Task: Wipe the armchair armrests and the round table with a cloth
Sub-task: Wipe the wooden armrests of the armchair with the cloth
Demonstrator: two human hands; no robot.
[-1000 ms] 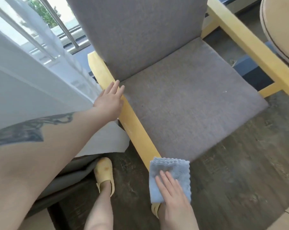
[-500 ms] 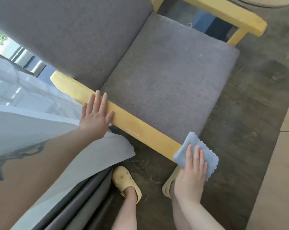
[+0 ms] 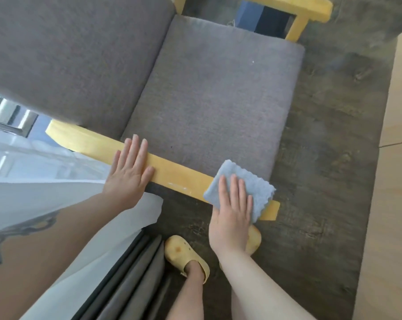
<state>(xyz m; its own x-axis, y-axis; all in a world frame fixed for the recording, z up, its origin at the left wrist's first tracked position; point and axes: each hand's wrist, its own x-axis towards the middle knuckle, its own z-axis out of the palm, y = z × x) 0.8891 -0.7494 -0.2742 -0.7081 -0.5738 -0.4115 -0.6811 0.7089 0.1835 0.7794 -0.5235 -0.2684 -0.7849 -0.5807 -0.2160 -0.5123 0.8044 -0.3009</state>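
Observation:
A grey-cushioned armchair [image 3: 209, 107] with yellow wooden armrests fills the upper view. The near armrest [image 3: 174, 174] runs from the left edge of the backrest down to the right. My right hand [image 3: 232, 215] lies flat on a folded light-blue cloth [image 3: 248, 183] and presses it on the front end of that armrest. My left hand [image 3: 128, 174] rests flat, fingers spread, on the same armrest further back, holding nothing. The far armrest [image 3: 306, 5] shows at the top. The round table is out of view.
White sheer and dark grey curtains [image 3: 117, 262] hang at the lower left beside a window [image 3: 8, 121]. My feet in yellow clogs [image 3: 183, 255] stand on the dark wood-look floor [image 3: 322, 181]. A lighter wooden surface [image 3: 393, 204] runs along the right edge.
My right hand has slid the cloth up the near armrest from its front tip. My left hand moved forward along the armrest toward the right hand. The camera tilted and closed in.

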